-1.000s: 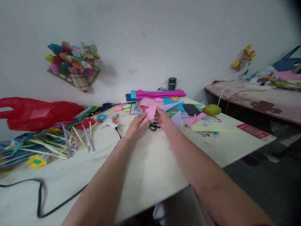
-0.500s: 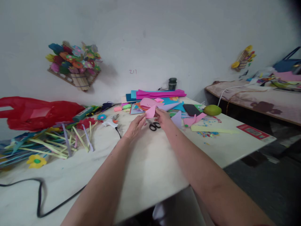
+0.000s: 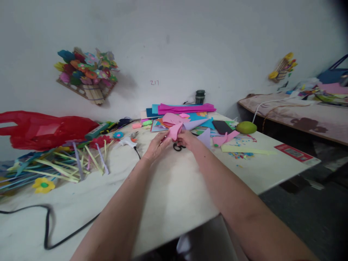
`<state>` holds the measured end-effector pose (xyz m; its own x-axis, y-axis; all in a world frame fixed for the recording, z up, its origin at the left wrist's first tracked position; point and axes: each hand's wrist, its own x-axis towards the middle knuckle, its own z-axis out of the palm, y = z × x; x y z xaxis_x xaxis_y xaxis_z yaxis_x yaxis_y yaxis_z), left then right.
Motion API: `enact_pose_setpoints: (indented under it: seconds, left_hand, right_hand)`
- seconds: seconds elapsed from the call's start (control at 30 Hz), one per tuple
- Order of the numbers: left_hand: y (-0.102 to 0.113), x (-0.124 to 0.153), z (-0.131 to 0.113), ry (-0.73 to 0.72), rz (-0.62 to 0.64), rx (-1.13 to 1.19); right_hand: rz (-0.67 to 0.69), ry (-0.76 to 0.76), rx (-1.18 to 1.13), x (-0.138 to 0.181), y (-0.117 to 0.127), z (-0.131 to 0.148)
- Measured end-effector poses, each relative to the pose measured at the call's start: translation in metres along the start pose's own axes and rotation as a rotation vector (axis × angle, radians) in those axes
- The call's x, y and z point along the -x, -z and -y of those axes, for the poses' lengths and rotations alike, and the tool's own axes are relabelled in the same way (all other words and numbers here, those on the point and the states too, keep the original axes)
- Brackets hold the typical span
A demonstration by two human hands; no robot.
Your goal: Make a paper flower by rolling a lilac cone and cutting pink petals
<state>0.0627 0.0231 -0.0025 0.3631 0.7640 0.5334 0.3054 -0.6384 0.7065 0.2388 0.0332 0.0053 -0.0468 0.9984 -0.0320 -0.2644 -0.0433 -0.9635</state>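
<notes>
Both of my hands meet over the far middle of the white table [image 3: 168,195]. My left hand [image 3: 155,146] and my right hand [image 3: 189,139] each pinch a small piece of pink paper [image 3: 174,130] and hold it just above the tabletop. Black scissors [image 3: 178,146] lie on the table right under my right hand, partly hidden by it. Behind the pink piece a pile of coloured paper sheets [image 3: 185,112] in pink, blue and lilac is spread out.
A white glue gun [image 3: 126,143] with a black cable [image 3: 49,224] lies left of my hands. Paper strips and a yellow paper flower [image 3: 42,184] cover the left side beside a red plastic bag [image 3: 40,130]. A dark phone [image 3: 221,127] and a green fruit [image 3: 245,127] sit at the right.
My hands have drawn closer together around the pink paper, which is now folded tighter and held between both sets of fingers. The rest of the table is unchanged.
</notes>
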Motion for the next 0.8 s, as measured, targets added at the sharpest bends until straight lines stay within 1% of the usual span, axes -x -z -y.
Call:
enact_pose_setpoints:
  seconds: [0.07, 0.17, 0.3, 0.4, 0.47, 0.53, 0.6, 0.7, 0.8]
  left_hand:
    - [0.001, 0.0, 0.0, -0.018, 0.013, -0.025]
    - [0.001, 0.001, -0.004, -0.001, 0.014, -0.019]
    - [0.001, 0.002, -0.008, 0.089, -0.004, 0.051]
    - [0.002, 0.002, -0.01, 0.155, -0.015, 0.053]
    - [0.002, 0.001, -0.01, 0.233, -0.033, 0.075]
    - [0.003, 0.0, -0.008, 0.335, -0.083, 0.172]
    - [0.003, -0.001, -0.005, 0.419, -0.132, 0.347]
    - [0.004, -0.002, 0.001, 0.493, -0.187, 0.646]
    - [0.006, -0.002, 0.004, 0.541, -0.233, 0.822]
  right_hand:
    - [0.021, -0.014, 0.052, 0.0, -0.002, -0.002]
    - [-0.022, 0.027, 0.072, -0.001, -0.006, -0.005]
    - [-0.076, 0.083, 0.064, -0.002, -0.01, -0.006]
    - [-0.05, 0.089, 0.071, 0.001, -0.012, -0.004]
    - [-0.031, 0.089, 0.077, 0.001, -0.013, -0.004]
    - [-0.039, 0.107, 0.072, 0.0, -0.012, -0.005]
    - [-0.059, 0.136, 0.048, -0.003, -0.011, -0.006]
    - [-0.072, 0.164, 0.016, -0.005, -0.009, -0.008]
    - [-0.039, 0.162, 0.011, -0.005, -0.006, -0.008]
